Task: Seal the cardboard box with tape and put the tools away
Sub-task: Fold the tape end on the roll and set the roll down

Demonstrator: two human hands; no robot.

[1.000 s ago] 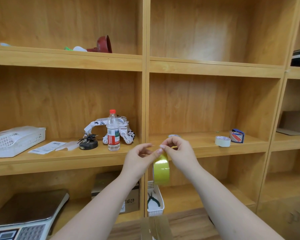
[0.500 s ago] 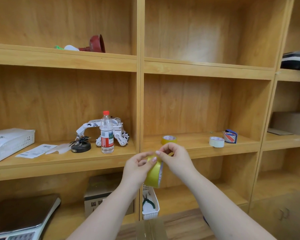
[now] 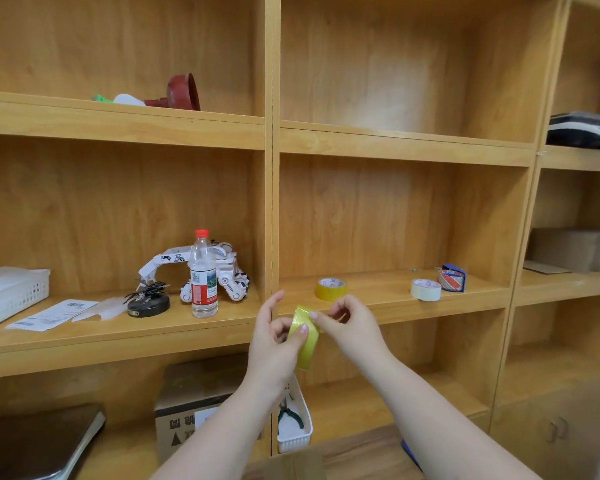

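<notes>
I hold a yellow roll of tape [image 3: 305, 337] edge-on in front of the shelves. My left hand [image 3: 274, 344] grips its left side, thumb on the outer band. My right hand [image 3: 347, 327] pinches the top of the roll with its fingertips. The top of a cardboard box [image 3: 293, 465] shows at the bottom edge, below my forearms, mostly cut off. A white basket [image 3: 297, 434] holding green-handled pliers [image 3: 290, 415] stands on the low shelf behind my left wrist.
The middle shelf [image 3: 395, 306] carries a yellow tape roll [image 3: 330, 289], a white tape roll [image 3: 425, 289] and a red-blue tape dispenser [image 3: 451, 278]. Left of the divider stand a water bottle [image 3: 203, 275], a toy robot [image 3: 219, 268] and papers [image 3: 49, 315]. A scale [image 3: 39, 441] sits bottom left.
The view has drifted, so the shelves sit differently in frame. My hands with the roll have sunk below the shelf edge, uncovering the yellow roll on the shelf. My left thumb now rests on the band.
</notes>
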